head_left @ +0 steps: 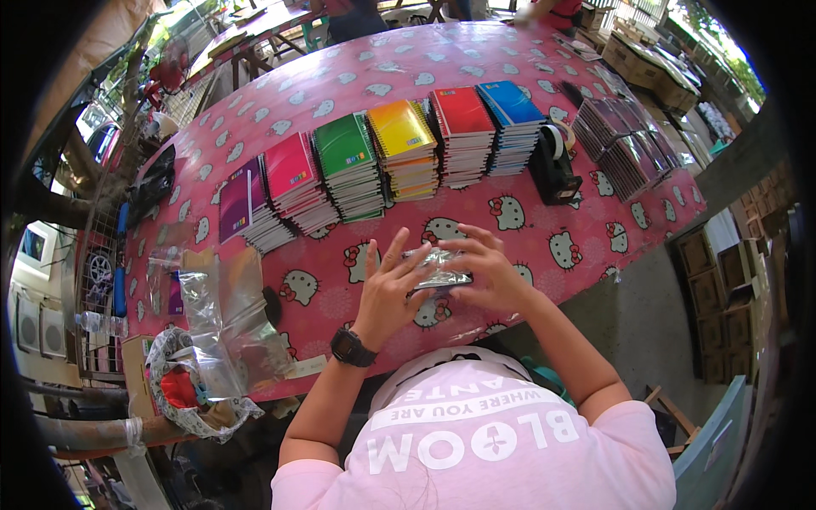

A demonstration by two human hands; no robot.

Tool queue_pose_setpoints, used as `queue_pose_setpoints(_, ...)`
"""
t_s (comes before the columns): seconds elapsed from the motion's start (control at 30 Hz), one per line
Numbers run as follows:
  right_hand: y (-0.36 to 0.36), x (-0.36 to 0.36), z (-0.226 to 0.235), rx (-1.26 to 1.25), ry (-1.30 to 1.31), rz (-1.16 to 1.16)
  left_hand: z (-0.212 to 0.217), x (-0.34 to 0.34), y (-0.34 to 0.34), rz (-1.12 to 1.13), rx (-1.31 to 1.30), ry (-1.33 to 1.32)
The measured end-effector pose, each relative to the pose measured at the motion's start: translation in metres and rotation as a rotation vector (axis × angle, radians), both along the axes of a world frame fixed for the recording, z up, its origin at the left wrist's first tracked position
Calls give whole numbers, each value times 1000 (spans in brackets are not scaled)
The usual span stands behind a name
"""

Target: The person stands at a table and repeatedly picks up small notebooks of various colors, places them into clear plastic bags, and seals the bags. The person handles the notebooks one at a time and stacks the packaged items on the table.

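Note:
A shiny packet in clear plastic (pixel 444 267), dark along its near edge, lies on the table in front of me. At its left side is my left hand (pixel 389 287), fingers spread, with fingertips at the plastic. My right hand (pixel 490 270) arches over the packet's right side, its fingers apart and slightly bent. What the packet contains is hidden by glare and fingers. Beyond my hands runs a row of spiral notebook stacks: purple (pixel 240 197), pink (pixel 291 170), green (pixel 343 149), yellow (pixel 399 130), red (pixel 461 110) and blue (pixel 510 104).
A black tape dispenser (pixel 556 177) stands right of the blue stack, near plastic-wrapped notebook packs (pixel 627 144). Clear plastic bags (pixel 223 310) lie on the pink cartoon-print tablecloth (pixel 340 272) at left. A cloth-lined basket (pixel 180 387) sits by the table's left near corner. People stand at the far side.

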State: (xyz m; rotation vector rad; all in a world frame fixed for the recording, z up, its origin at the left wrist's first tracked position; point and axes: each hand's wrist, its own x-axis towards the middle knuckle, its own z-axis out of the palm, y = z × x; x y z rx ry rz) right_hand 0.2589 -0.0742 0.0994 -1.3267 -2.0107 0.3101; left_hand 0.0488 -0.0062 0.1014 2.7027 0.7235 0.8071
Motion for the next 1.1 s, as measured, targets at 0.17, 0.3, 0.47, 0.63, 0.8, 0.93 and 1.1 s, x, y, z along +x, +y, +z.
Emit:
queue_pose_setpoints(0.17, -22, -4, 4, 33, -140, 8, -22, 2, -12, 3, -35, -70)
queue_pose_setpoints(0.3, -22, 19, 6, 38, 18, 23, -29, 6, -16, 27, 30, -107)
queue_pose_setpoints(0.47, 23, 153, -8, 173, 460, -737, -38, 12, -27, 159, 78, -114)
queue_pose_setpoints(0.63, 51, 291, -63, -307, 56, -1115, -37, 23, -32, 190, 79, -116)
queue_pose_setpoints(0.8, 59, 275, -60, -59, 136, -995, -40, 22, -36, 243, 92, -134)
queue_pose_setpoints(0.93, 21, 253, -69, 25, 497, -893, -43, 21, -36, 279, 108, -109)
queue_pose_setpoints(1.1, -10, 253, -118, -540, 1184, -799, -39, 28, -37, 244, 93, -121)
